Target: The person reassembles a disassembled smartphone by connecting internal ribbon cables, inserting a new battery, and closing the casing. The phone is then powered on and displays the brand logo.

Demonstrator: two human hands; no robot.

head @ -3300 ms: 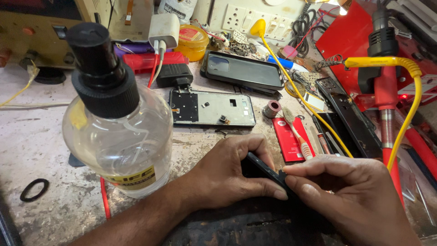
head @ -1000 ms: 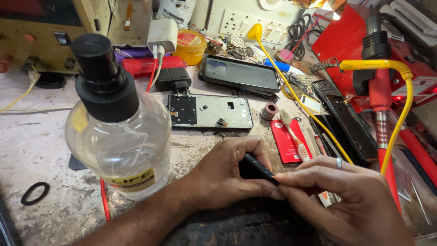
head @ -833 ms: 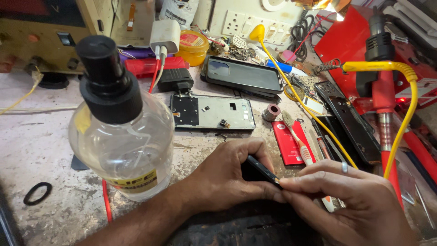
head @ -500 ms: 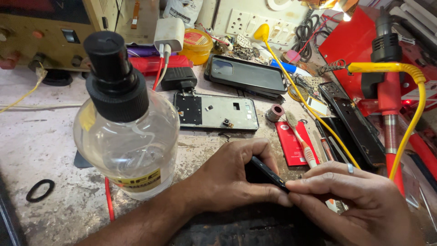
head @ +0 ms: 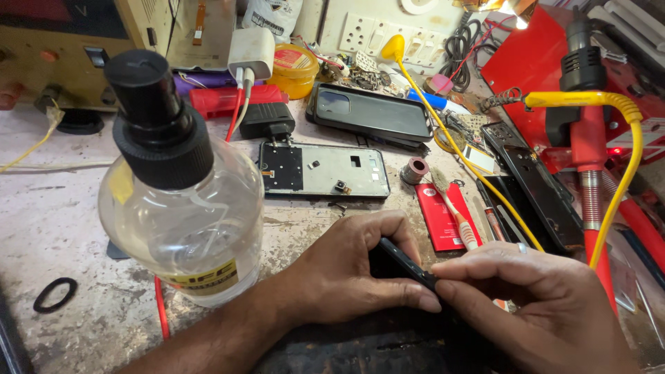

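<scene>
**Both hands pinch a slim black phone part at the lower middle of the frame**

The left hand [head: 346,277] curls around a thin, dark, hard-edged phone part [head: 405,262], thumb underneath and fingers folded over its top edge. The right hand [head: 540,305] meets it from the lower right, fingertips pressed narrowly onto the same edge, so the part is held between the two hands just above a dark mat [head: 374,350]; most of the part is hidden by the fingers.

To the left stands a round clear plastic bottle [head: 183,221] with a ribbed black pump cap, glossy and nearly touching the left wrist. A small black rubber ring [head: 55,294] lies on the rough, stained grey worktop [head: 62,215] at lower left.

Above the hands, in mid-frame, lies a flat silver phone frame [head: 325,170] with cut-outs, and beyond it a black phone case [head: 370,114] with a smooth surface. A white charger [head: 251,52] sits at upper centre. A yellow cable [head: 457,149] runs diagonally towards the right, past a flat red card [head: 440,215] and a red-handled tool [head: 589,166].
</scene>
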